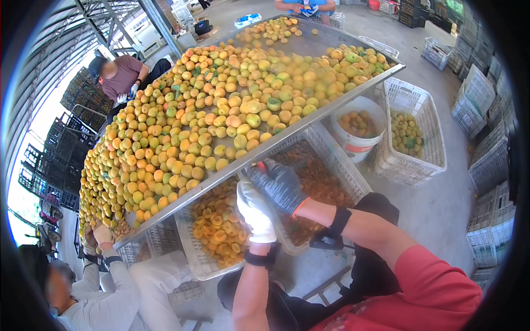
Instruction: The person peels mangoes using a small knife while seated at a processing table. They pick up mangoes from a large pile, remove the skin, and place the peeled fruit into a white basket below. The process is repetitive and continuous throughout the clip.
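My left hand (256, 211), in a white glove, is raised at the near edge of a metal-rimmed table (265, 151). Against it is my right hand (279, 184), in a grey glove with an orange cuff, its fingers curled around something with a small red part. What lies between the hands is mostly hidden. Many whole apricots (207, 124) cover the table. Below the left hand, a white plastic crate holds halved apricots (221, 233). Under and beside the right hand, another white crate (333, 155) holds small brown pieces, perhaps apricot stones.
A white bucket (358, 124) with fruit stands right of the crates, beside a tall white crate (414, 124) of greenish fruit. Co-workers sit at the lower left, upper left and far end. Stacked crates (490, 223) line the right side; a metal stool frame (327, 285) is near my legs.
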Demonstrator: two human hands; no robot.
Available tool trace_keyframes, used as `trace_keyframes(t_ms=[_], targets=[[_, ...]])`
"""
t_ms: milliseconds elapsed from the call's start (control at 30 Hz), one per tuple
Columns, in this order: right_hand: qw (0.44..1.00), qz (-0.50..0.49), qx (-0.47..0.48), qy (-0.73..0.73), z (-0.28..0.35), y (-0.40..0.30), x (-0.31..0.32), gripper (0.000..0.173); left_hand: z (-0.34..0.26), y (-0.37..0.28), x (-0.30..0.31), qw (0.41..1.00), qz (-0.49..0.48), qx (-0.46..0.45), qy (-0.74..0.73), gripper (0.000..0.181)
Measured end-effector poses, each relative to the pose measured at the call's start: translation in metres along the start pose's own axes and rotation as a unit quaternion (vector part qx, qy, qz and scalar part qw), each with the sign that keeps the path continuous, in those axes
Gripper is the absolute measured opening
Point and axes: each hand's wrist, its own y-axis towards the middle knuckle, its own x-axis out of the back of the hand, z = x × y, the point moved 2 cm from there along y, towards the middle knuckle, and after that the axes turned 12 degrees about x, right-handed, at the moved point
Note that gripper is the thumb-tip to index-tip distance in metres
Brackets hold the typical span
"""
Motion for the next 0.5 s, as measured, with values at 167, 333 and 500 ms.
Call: trace_keyframes(t_ms=[167,333,500], targets=[[0.969,-0.008,0.19,-0.16,0.001,0.002,0.001,0.031,0.017,0.015,0.009,0.989,0.05,0.116,-0.081,0.014],[0.954,0.039,0.234,-0.185,0.002,-0.003,0.008,0.031,0.006,0.005,0.007,0.99,0.051,0.128,-0.037,0.023],[0.996,0.007,0.079,-0.034,0.006,-0.012,-0.002,0.032,0.015,0.016,0.025,0.993,0.019,0.001,0.113,0.027]])
